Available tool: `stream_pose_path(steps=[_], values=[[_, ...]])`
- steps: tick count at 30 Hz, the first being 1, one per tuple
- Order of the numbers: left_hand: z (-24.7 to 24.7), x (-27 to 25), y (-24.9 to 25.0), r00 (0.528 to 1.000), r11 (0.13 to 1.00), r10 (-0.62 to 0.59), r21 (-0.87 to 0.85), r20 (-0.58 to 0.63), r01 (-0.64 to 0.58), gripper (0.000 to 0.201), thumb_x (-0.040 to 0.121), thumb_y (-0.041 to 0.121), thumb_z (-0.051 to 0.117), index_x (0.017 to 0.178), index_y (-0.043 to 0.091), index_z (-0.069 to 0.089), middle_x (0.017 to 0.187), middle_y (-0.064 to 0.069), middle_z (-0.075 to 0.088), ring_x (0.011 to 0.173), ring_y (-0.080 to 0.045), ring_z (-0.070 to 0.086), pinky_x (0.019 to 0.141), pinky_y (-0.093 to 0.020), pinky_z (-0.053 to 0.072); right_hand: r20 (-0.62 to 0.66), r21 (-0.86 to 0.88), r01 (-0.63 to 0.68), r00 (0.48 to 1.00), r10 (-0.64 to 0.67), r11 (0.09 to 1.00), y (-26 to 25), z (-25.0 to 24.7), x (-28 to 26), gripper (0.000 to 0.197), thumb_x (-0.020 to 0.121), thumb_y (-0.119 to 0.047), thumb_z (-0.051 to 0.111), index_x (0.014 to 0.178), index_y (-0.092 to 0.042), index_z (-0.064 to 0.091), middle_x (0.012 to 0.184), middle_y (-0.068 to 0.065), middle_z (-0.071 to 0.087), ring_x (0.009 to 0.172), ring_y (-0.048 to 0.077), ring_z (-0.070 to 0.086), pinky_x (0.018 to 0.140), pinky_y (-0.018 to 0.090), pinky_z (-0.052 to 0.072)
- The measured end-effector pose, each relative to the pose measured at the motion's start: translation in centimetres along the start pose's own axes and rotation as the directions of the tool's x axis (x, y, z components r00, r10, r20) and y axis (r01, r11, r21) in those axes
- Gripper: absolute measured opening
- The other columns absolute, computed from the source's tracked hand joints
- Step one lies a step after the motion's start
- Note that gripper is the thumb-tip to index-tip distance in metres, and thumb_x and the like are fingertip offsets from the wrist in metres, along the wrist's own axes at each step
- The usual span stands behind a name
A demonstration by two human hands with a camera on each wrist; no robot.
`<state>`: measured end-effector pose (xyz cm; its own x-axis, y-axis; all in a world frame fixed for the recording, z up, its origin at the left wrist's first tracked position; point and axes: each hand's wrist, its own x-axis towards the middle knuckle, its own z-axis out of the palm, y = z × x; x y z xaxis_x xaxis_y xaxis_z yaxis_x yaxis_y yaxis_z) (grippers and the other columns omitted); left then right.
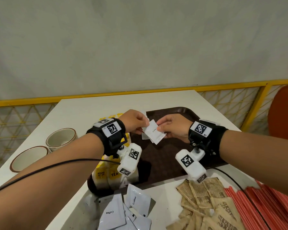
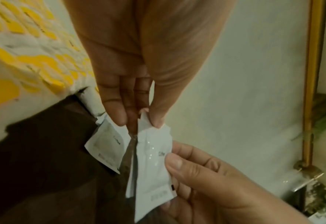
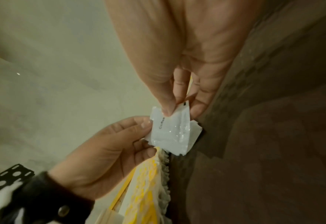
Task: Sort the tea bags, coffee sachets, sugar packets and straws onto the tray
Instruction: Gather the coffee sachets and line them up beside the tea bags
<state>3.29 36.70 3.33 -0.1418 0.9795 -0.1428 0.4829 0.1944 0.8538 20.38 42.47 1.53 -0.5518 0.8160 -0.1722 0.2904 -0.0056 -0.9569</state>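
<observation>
Both hands hold white coffee sachets point(image 1: 154, 132) above the dark brown tray point(image 1: 176, 112). My left hand point(image 1: 136, 122) pinches the sachets' upper corner point(image 2: 152, 131) between thumb and fingers. From the other side my right hand point(image 1: 170, 128) pinches the same bundle point(image 3: 173, 130) with thumb on top. Another sachet point(image 2: 106, 144) hangs behind the front one. Yellow and white tea bags point(image 1: 106, 176) lie in a row along the tray's left side. More coffee sachets point(image 1: 123, 211) lie loose at the table's near edge, brown sugar packets point(image 1: 206, 203) to their right, red straws point(image 1: 259, 208) at far right.
Two cream cups with brown rims point(image 1: 61, 136) point(image 1: 27, 157) stand at the left of the white table point(image 1: 90, 110). A yellow railing point(image 1: 239, 83) runs behind it, an orange chair point(image 1: 284, 113) at right. A black cable point(image 1: 56, 165) crosses my left forearm.
</observation>
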Motion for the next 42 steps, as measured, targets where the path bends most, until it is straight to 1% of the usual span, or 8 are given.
stream_pose_path(steps=[5, 14, 19, 22, 24, 29, 36, 42], values=[[0.5, 2.0, 0.2, 1.000, 0.961, -0.014, 0.277, -0.017, 0.018, 0.012, 0.090, 0.015, 0.063, 0.092, 0.006, 0.070, 0.081, -0.002, 0.064, 0.072, -0.014, 0.059, 0.063, -0.022, 0.053, -0.066, -0.095, -0.045, 0.997, 0.038, 0.994, 1.3, 0.8, 1.7, 0.013, 0.082, 0.004, 0.068, 0.083, -0.006, 0.061, 0.083, 0.015, 0.062, 0.081, 0.028, 0.065, 0.079, 0.042, 0.057], [1.1, 3.7, 0.2, 0.993, 0.880, 0.020, 0.474, -0.120, 0.039, 0.016, 0.088, 0.020, 0.064, 0.095, 0.012, 0.076, 0.099, -0.004, 0.072, 0.085, -0.016, 0.062, 0.067, -0.021, 0.043, -0.077, -0.248, -0.133, 0.990, 0.117, 0.960, 1.7, 1.2, 3.6, 0.020, 0.078, 0.001, 0.073, 0.074, -0.009, 0.056, 0.067, 0.009, 0.060, 0.056, 0.015, 0.060, 0.057, 0.027, 0.056], [0.2, 3.0, 0.2, 0.957, 0.995, -0.071, 0.048, -0.282, 0.088, 0.027, 0.096, 0.015, 0.052, 0.113, 0.001, 0.066, 0.121, -0.014, 0.063, 0.108, -0.027, 0.059, 0.091, -0.031, 0.044, -0.063, -0.258, -0.114, 0.993, 0.101, 0.959, 1.1, 0.6, 3.2, 0.021, 0.076, -0.002, 0.077, 0.079, -0.007, 0.057, 0.072, 0.009, 0.061, 0.062, 0.016, 0.062, 0.059, 0.027, 0.057], [0.3, 0.7, 0.2, 0.956, 0.897, -0.260, -0.401, -0.136, 0.187, 0.038, 0.101, 0.028, 0.043, 0.124, -0.001, 0.053, 0.130, -0.022, 0.051, 0.107, -0.027, 0.056, 0.101, -0.037, 0.040, -0.054, -0.304, -0.059, 0.998, 0.045, 0.951, 1.1, 0.5, 2.8, 0.031, 0.071, -0.001, 0.081, 0.093, -0.006, 0.059, 0.092, 0.013, 0.064, 0.076, 0.020, 0.065, 0.061, 0.027, 0.059], [0.7, -0.8, 0.2, 0.949, 0.798, -0.315, -0.539, 0.013, 0.272, 0.060, 0.101, 0.043, 0.036, 0.143, 0.000, 0.033, 0.148, -0.021, 0.033, 0.136, -0.030, 0.036, 0.113, -0.038, 0.028, -0.033, -0.337, -0.016, 0.999, 0.005, 0.942, 1.1, 0.7, 2.5, 0.036, 0.069, 0.002, 0.081, 0.097, -0.006, 0.060, 0.097, 0.011, 0.065, 0.077, 0.018, 0.064, 0.058, 0.022, 0.058], [1.4, -1.4, 0.2, 0.938, 0.733, -0.335, -0.602, 0.084, 0.316, 0.077, 0.098, 0.057, 0.023, 0.150, 0.001, 0.013, 0.155, -0.018, 0.022, 0.144, -0.028, 0.022, 0.116, -0.038, 0.017, -0.058, -0.447, 0.018, 0.997, -0.049, 0.894, 1.0, 1.2, 2.5, 0.037, 0.068, 0.000, 0.082, 0.098, -0.011, 0.063, 0.102, 0.004, 0.065, 0.085, 0.015, 0.064, 0.053, 0.014, 0.051], [2.1, -0.7, -0.2, 0.944, 0.748, -0.324, -0.594, 0.061, 0.295, 0.074, 0.097, 0.060, 0.022, 0.152, 0.011, 0.016, 0.155, -0.013, 0.027, 0.141, -0.025, 0.029, 0.117, -0.038, 0.020, -0.070, -0.521, 0.018, 0.995, -0.064, 0.853, 1.0, 1.4, 3.3, 0.038, 0.069, -0.009, 0.083, 0.102, -0.014, 0.065, 0.104, 0.002, 0.067, 0.097, 0.017, 0.065, 0.083, 0.028, 0.054], [2.1, -0.7, -0.2, 0.944, 0.743, -0.330, -0.614, 0.011, 0.267, 0.074, 0.096, 0.060, 0.027, 0.152, 0.014, 0.014, 0.156, -0.010, 0.024, 0.142, -0.025, 0.028, 0.118, -0.043, 0.021, -0.066, -0.464, 0.022, 0.996, -0.060, 0.885, 1.0, 1.4, 3.9, 0.032, 0.069, -0.002, 0.081, 0.093, -0.013, 0.064, 0.102, 0.008, 0.068, 0.093, 0.020, 0.067, 0.078, 0.032, 0.058]])
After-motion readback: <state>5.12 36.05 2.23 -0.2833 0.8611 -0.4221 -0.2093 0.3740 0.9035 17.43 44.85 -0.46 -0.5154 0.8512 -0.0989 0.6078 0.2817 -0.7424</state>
